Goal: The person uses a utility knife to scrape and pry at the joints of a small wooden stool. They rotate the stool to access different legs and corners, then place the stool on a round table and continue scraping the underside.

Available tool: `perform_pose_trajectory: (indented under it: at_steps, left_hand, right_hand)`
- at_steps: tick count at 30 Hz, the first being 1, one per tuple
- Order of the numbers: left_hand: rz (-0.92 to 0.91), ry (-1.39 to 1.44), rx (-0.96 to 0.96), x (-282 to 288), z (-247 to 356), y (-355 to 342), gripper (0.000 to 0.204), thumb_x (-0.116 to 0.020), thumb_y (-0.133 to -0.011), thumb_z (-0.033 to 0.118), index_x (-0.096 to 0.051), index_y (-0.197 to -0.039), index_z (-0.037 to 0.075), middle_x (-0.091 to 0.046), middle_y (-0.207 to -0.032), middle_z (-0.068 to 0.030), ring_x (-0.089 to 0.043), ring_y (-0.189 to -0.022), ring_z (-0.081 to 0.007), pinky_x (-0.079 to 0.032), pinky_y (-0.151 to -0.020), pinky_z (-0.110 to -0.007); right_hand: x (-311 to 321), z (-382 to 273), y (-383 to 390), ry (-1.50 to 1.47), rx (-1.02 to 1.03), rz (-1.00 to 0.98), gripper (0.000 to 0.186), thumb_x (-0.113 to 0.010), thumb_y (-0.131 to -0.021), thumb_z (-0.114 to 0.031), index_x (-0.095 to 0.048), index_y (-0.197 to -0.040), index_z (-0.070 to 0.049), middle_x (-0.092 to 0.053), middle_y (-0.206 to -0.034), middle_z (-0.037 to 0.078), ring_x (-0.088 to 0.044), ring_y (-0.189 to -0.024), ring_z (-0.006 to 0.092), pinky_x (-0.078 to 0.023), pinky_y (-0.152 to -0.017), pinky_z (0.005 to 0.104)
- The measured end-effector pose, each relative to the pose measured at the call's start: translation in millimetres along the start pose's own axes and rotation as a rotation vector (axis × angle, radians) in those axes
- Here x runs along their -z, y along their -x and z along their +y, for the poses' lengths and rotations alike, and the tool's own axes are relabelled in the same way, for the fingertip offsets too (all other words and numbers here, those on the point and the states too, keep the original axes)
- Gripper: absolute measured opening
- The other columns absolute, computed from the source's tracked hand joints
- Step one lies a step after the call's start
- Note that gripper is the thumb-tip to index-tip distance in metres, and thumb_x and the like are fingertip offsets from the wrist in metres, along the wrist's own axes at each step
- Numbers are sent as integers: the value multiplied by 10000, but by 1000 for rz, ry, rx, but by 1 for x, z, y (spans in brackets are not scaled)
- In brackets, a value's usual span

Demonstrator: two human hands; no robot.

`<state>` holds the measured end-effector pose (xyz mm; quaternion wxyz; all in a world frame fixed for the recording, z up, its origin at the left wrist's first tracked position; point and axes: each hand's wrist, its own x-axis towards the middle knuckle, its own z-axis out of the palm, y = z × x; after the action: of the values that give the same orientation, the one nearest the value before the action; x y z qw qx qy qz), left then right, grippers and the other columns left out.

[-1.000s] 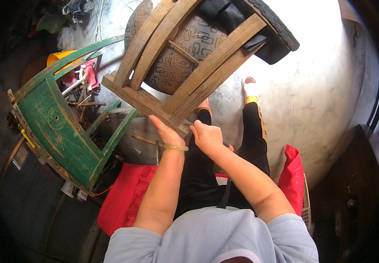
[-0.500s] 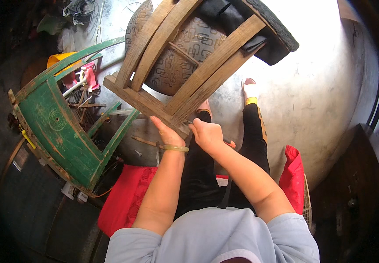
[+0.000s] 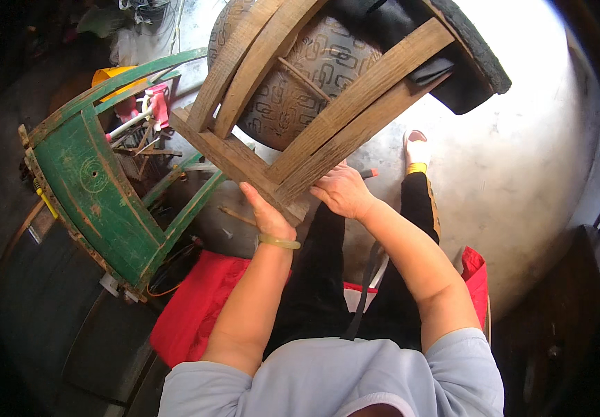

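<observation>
Moved up from the lower corner of the wooden frame (image 3: 362, 97) at twelve o'clock, the right hand (image 3: 345, 191) stayed close against it, fingers partly hidden, grip impossible to tell. The left hand (image 3: 270, 212) supported its seven o'clock end, one digit extended, others hidden. A red-ended handle (image 3: 369, 173) jutted at the right hand's two o'clock.

My bare left hand (image 3: 270, 214): thumb extended, fingers mostly hidden, forearm reaching forward. My bare right hand (image 3: 346, 192): curled, back up, forearm slanting inward. Hands near each other, not touching.
</observation>
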<state>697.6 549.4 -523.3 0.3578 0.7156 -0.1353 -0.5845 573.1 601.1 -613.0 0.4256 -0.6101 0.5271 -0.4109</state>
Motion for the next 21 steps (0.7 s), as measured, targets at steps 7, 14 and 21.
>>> perform_pose_trajectory:
  at_steps: [7,14,21]
  left_hand:
    - [-50,9,35,10,-3,-6,828,-254,-867,723,-338,-1395,90,-433,-1366,-91,-428,-1221,-280,-344,-1021,-419]
    - [-34,-14,-6,1,0,-1,806,-248,-875,712,-353,-1391,102,-453,-1348,-93,-443,-1209,-283,-352,-1015,-425]
    - [-34,-9,-18,7,-1,1,786,-253,-884,699,-348,-1394,108,-445,-1358,-82,-443,-1210,-278,-353,-1015,-421]
  right_hand:
    - [-4,5,-8,9,75,55,277,-592,-824,-310,-565,-698,-65,-581,-712,87,-589,-731,291,-460,-657,416]
    - [-5,5,-9,30,67,-53,281,-585,-831,-328,-566,-694,-83,-585,-691,79,-592,-708,291,-468,-648,407]
    - [-16,5,11,-14,150,-73,292,-584,-833,-352,-536,-696,-98,-556,-664,65,-587,-668,276,-469,-614,390]
